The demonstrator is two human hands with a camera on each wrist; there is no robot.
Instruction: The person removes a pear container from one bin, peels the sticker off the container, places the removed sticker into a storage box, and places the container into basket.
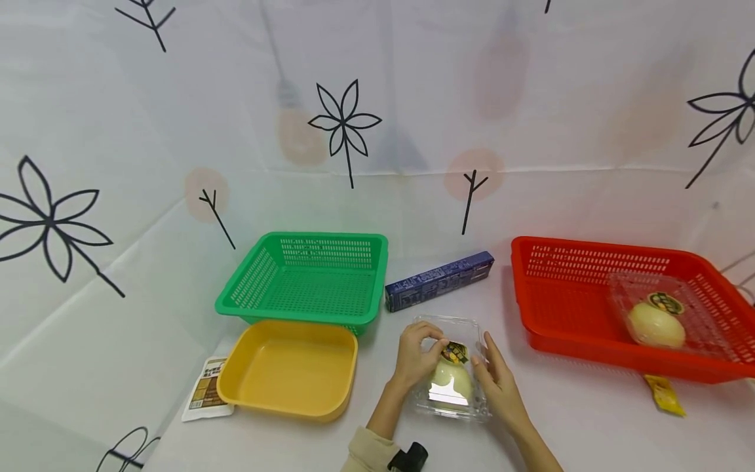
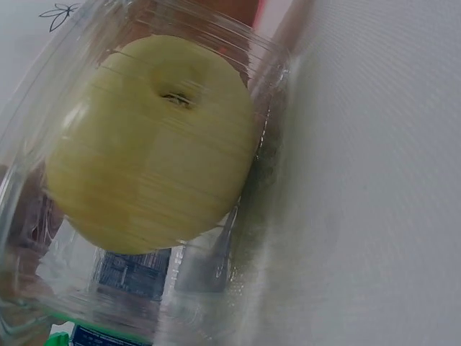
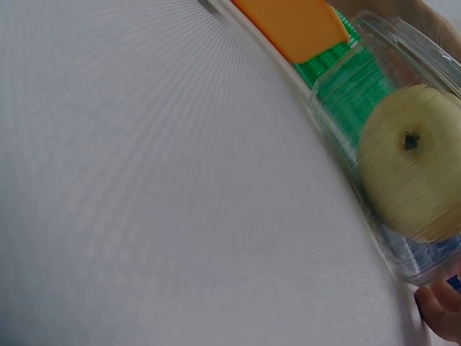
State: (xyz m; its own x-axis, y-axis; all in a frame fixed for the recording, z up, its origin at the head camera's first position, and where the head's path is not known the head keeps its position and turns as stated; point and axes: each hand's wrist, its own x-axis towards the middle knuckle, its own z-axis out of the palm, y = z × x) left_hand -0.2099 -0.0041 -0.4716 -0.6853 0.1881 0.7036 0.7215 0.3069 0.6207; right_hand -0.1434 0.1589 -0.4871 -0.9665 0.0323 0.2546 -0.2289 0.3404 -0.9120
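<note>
A clear plastic box (image 1: 421, 397) stands on the white table in front of me, holding a pale yellow-green, apple-like fruit (image 1: 453, 379). A dark round label sits on its lid. My left hand (image 1: 415, 354) reaches over the box from the left, its fingers curled and pinching at the lid beside the label. Along the right side lies my right hand (image 1: 501, 387), thumb at the lid's edge and fingers fairly straight beside the wall. Both wrist views show the fruit (image 2: 155, 151) through the clear plastic; in the right one, fingertips (image 3: 441, 306) show at the box's end.
A green basket (image 1: 236, 303) and a yellow tub (image 1: 348, 341) stand left, with a white packet (image 1: 208, 393) beside the tub. Behind the box lies a dark blue carton (image 1: 439, 280). On the right, a red basket (image 1: 560, 337) contains another boxed fruit (image 1: 657, 326), near a small yellow sachet (image 1: 664, 394).
</note>
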